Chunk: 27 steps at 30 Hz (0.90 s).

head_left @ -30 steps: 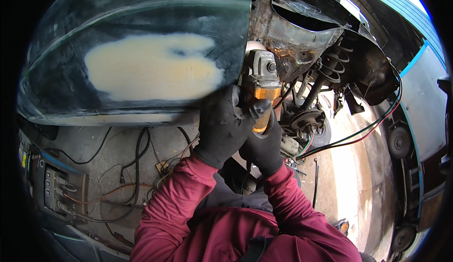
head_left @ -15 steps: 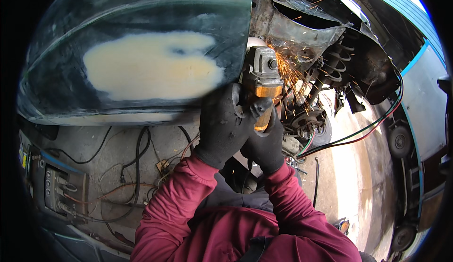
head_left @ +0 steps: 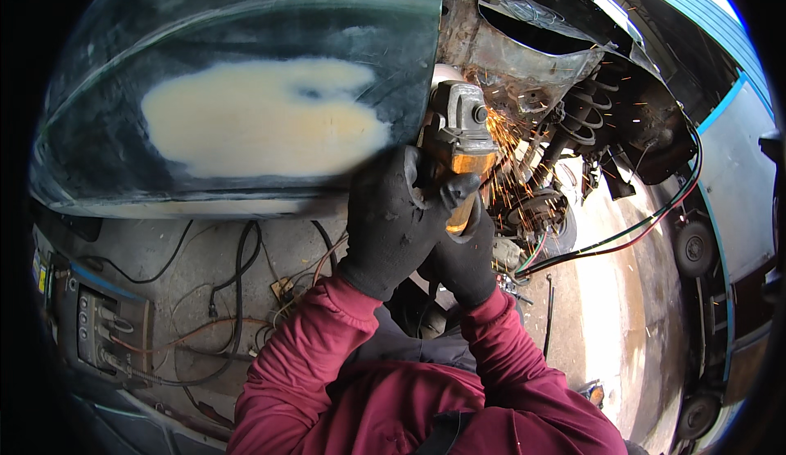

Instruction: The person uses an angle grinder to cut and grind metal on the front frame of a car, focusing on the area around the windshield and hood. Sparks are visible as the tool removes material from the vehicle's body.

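Observation:
Both my hands, in black gloves, are closed on an angle grinder (head_left: 471, 162) with a grey metal head and an orange-yellow body. My left hand (head_left: 391, 217) wraps its near left side, thumb over the top. Lower down, my right hand (head_left: 463, 258) grips the rear of the body. The grinder's disc (head_left: 444, 72) shows as a pale edge beyond the head, at the gap between the dark green car door (head_left: 270, 33) and the bare, rusty body panel (head_left: 536, 66). Orange sparks (head_left: 512, 148) spray to the right and downward. Where the disc meets metal is hidden behind the head.
A coil spring (head_left: 583, 115) and a wheel hub (head_left: 536, 209) sit exposed at right. Green, black and red hoses (head_left: 630, 234) loop beside them. Cables (head_left: 239, 291) cross the floor at left, near a machine with sockets (head_left: 102, 328). A blue-edged panel (head_left: 741, 185) stands far right.
The grinder head has shifted very slightly right and down, both hands with it. The sparks now reach lower, toward the hub, in a wider spray.

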Motion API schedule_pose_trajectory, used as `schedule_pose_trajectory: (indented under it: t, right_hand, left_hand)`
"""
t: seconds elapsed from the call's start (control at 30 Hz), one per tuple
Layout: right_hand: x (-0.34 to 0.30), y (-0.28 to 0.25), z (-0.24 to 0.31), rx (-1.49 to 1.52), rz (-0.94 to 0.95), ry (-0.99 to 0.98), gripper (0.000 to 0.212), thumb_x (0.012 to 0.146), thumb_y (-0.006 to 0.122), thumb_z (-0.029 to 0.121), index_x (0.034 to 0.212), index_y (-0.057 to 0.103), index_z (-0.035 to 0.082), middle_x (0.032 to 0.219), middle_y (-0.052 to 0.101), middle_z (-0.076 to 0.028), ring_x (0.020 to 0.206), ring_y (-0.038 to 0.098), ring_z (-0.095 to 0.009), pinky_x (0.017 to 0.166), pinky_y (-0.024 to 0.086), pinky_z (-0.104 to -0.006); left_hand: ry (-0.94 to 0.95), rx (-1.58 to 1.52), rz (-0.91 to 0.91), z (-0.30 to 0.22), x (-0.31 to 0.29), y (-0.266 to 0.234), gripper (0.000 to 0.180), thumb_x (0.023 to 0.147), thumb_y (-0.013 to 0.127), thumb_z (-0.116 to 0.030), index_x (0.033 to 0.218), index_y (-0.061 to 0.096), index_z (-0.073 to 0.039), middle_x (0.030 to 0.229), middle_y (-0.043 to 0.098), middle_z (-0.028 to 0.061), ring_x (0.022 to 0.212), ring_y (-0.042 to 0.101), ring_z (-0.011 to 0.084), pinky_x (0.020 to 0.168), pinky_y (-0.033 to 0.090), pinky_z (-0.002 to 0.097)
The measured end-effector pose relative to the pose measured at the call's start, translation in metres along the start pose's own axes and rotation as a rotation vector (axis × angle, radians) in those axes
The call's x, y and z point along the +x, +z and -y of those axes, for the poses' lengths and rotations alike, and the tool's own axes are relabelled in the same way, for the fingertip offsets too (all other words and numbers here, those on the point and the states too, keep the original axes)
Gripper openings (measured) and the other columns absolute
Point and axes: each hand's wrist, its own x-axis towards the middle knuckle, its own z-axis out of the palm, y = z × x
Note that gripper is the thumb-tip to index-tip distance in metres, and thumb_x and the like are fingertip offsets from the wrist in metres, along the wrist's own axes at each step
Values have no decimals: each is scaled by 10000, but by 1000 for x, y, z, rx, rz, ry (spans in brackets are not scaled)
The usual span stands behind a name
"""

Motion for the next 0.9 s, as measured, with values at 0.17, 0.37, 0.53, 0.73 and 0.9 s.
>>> schedule_pose_trajectory:
  t: [0.17,0.37,0.53,0.73,0.9]
  right_hand:
    - [-2,1,3,65,14,8,543,964,886,170,1418,636,10,1250,774,-143,1125,772,-253,987,604,-421]
    - [-1,0,13,-261,61,-260,533,972,873,163,1425,639,6,1243,781,-143,1104,771,-242,974,606,-412]
    - [-2,1,15,24,33,-10,508,984,859,159,1414,639,1,1236,780,-131,1100,766,-220,964,604,-402]
    - [-3,1,3,-106,10,-150,494,991,855,165,1410,646,6,1245,784,-101,1106,751,-178,959,604,-388]
    - [-4,0,4,72,-11,-13,480,988,860,160,1393,652,8,1222,788,-106,1092,754,-170,940,606,-381]
  left_hand:
    - [43,34,-25,0,1,1,571,1026,875,-546,1109,706,-8,908,746,110,812,690,177,783,577,397]
    - [44,-8,-51,-2,1,0,579,1010,886,-556,1072,701,-11,890,734,112,799,699,193,773,574,402]
    - [54,17,-63,-1,2,1,576,1009,887,-553,1057,705,-8,877,731,108,796,700,198,771,574,400]
    - [69,86,-52,5,0,3,552,1012,884,-542,1045,714,-18,888,748,112,800,725,239,781,582,417]
    - [111,102,-88,6,0,5,552,1006,886,-547,1052,725,-21,888,754,120,802,737,257,778,584,427]
